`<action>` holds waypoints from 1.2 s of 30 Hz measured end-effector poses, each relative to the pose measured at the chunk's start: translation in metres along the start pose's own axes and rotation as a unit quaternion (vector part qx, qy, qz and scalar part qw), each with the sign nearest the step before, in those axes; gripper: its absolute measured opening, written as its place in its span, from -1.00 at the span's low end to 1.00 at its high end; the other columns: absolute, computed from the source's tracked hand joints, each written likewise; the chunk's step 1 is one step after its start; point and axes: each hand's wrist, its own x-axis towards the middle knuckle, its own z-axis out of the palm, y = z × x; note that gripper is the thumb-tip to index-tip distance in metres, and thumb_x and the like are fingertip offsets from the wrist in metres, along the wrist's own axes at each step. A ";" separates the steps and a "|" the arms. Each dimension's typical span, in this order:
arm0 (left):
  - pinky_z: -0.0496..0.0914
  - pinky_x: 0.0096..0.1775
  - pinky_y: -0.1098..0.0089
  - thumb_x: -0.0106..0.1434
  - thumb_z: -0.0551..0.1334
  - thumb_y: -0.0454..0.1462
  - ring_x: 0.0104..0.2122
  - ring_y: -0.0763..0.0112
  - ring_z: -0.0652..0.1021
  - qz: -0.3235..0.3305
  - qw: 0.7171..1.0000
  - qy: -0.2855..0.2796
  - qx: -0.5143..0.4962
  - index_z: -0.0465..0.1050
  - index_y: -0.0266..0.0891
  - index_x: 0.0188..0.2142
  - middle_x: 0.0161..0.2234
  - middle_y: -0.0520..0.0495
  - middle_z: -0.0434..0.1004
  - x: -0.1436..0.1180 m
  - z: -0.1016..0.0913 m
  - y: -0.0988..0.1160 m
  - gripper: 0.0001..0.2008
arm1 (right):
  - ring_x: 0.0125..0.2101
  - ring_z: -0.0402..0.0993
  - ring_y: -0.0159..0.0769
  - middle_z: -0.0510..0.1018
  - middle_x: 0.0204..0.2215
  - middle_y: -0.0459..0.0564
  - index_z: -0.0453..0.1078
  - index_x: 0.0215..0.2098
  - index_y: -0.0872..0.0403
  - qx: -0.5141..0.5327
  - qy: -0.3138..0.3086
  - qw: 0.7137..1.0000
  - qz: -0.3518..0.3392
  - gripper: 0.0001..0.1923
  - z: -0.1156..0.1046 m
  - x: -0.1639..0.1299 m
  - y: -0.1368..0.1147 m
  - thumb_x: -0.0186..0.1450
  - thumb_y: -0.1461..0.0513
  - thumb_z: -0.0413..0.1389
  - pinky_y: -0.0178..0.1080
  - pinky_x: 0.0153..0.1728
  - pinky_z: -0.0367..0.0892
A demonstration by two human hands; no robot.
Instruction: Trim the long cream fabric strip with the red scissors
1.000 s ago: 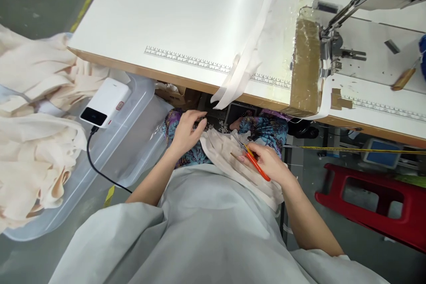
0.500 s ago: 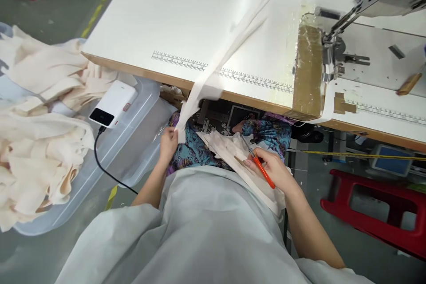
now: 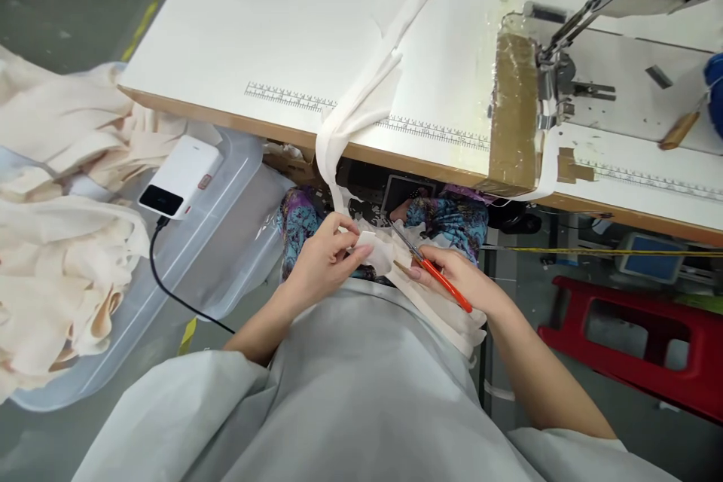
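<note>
Floor bin (image 3: 186, 271) of cream fabric (image 3: 50, 256)

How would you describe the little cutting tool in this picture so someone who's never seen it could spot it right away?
Start at the white sewing table and drop below its wooden front edge to the person's lap. There the right hand grips thread snips, their metal tips pointing at the cream fabric strip pinched by the left hand. Their bright orange handle is the only one among pale cloth.

Power bank (image 3: 179, 185), red stool (image 3: 638, 346)
</note>
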 end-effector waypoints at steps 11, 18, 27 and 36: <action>0.39 -0.55 0.49 0.15 0.32 0.04 -0.64 0.42 0.53 -0.203 0.925 -0.124 -0.295 0.40 -0.26 -0.33 -0.64 0.04 0.49 0.007 -0.004 -0.001 -0.61 | -0.57 0.03 -0.44 0.11 -0.59 -0.20 0.09 -0.51 0.04 -0.007 -0.113 0.992 -0.059 -0.49 -0.009 0.021 -0.006 0.29 -0.17 0.01 -0.34 -0.55 -0.02; 0.28 -0.65 0.56 0.16 0.32 -0.04 -0.66 0.45 0.53 -0.225 0.911 -0.120 -0.324 0.41 -0.26 -0.39 -0.67 0.07 0.45 0.009 -0.006 -0.010 -0.69 | -0.59 -0.01 -0.45 0.07 -0.62 -0.21 0.09 -0.55 0.04 0.001 -0.135 0.990 -0.032 -0.45 -0.009 0.024 -0.007 0.26 -0.20 0.01 -0.34 -0.59 -0.05; 0.28 -0.65 0.55 0.16 0.32 -0.03 -0.61 0.39 0.57 -0.229 0.910 -0.121 -0.324 0.40 -0.27 -0.40 -0.64 -0.03 0.53 0.009 -0.006 -0.014 -0.67 | -0.60 -0.02 -0.45 0.05 -0.64 -0.22 0.04 -0.58 0.04 -0.046 -0.103 0.993 -0.045 -0.43 -0.005 0.023 -0.010 0.28 -0.21 -0.01 -0.32 -0.57 -0.07; 0.28 -0.63 0.56 0.15 0.32 0.01 -0.62 0.41 0.56 -0.219 0.918 -0.124 -0.306 0.39 -0.28 -0.41 -0.64 -0.05 0.54 0.009 -0.007 -0.012 -0.63 | -0.62 -0.02 -0.43 0.10 -0.67 -0.20 0.01 -0.59 0.03 -0.106 -0.069 0.992 -0.028 -0.42 0.000 0.019 -0.014 0.28 -0.23 -0.05 -0.30 -0.54 -0.08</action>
